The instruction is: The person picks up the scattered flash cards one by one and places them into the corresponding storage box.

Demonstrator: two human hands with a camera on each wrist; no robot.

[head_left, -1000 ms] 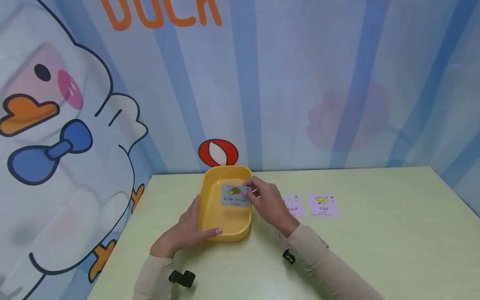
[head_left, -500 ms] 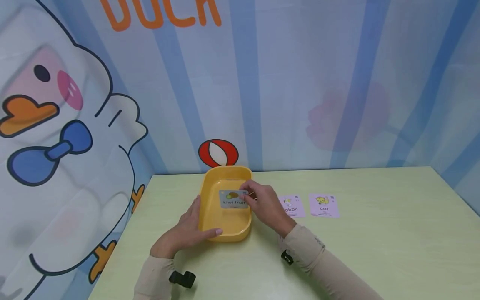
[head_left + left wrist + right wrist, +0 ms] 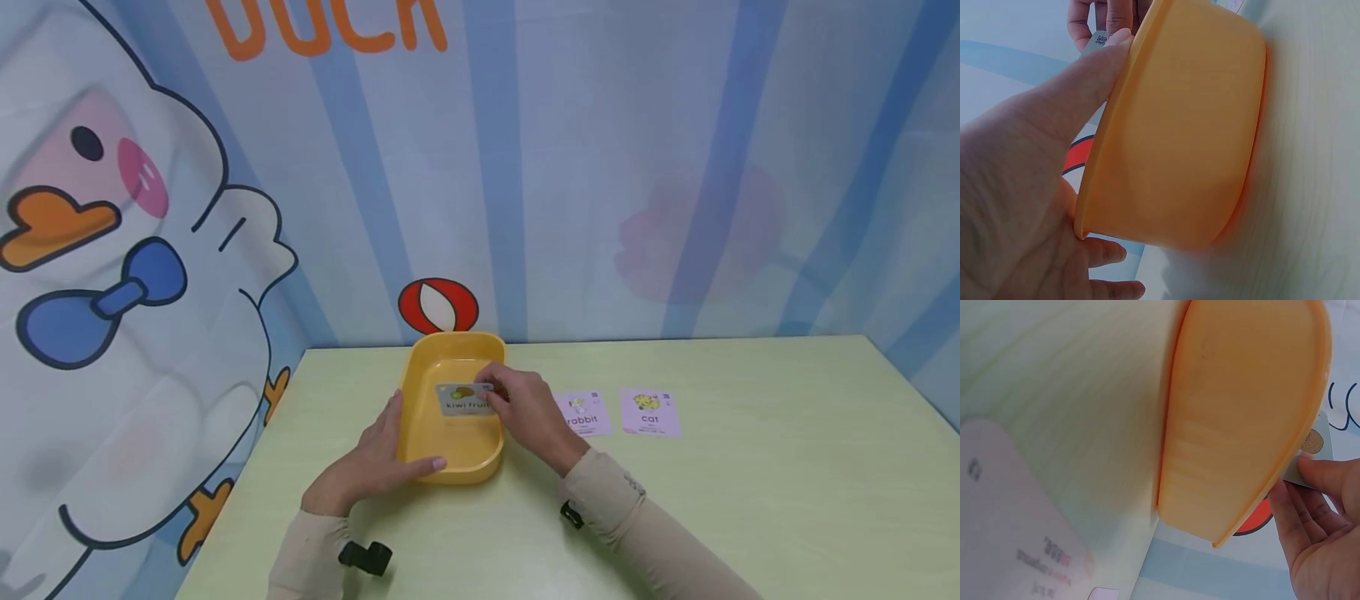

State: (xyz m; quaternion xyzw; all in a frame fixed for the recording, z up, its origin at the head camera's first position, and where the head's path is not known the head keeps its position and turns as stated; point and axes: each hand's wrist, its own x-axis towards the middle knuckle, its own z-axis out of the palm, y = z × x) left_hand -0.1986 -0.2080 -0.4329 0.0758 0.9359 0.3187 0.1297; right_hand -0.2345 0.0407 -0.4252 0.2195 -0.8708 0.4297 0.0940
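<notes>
In the head view a yellow plastic bin (image 3: 423,446) stands on the table. My left hand (image 3: 363,462) spans its near left corner, the thumb lying along the near rim and the straight fingers against the left side. My right hand (image 3: 525,408) pinches a grey card (image 3: 465,400) printed "kiwi fruit" by its right end, over the bin. That card is tilted, and my fingertips hide part of it. In the right wrist view my right thumb (image 3: 1322,472) presses on the card, beside a brown fruit picture. Whether the card touches the bin's floor is not plain.
Two pink cards lie to the right of the bin: a rabbit card (image 3: 585,414), partly behind my right hand, and a cat card (image 3: 649,412). In the right wrist view a blurred pale card (image 3: 1016,519) lies nearer on the table (image 3: 787,467). A printed backdrop (image 3: 585,167) rises behind.
My right hand has moved the kiwi fruit card slightly left and lower over the bin, and the card has tipped so its face looks shorter. My left hand has stayed on the bin.
</notes>
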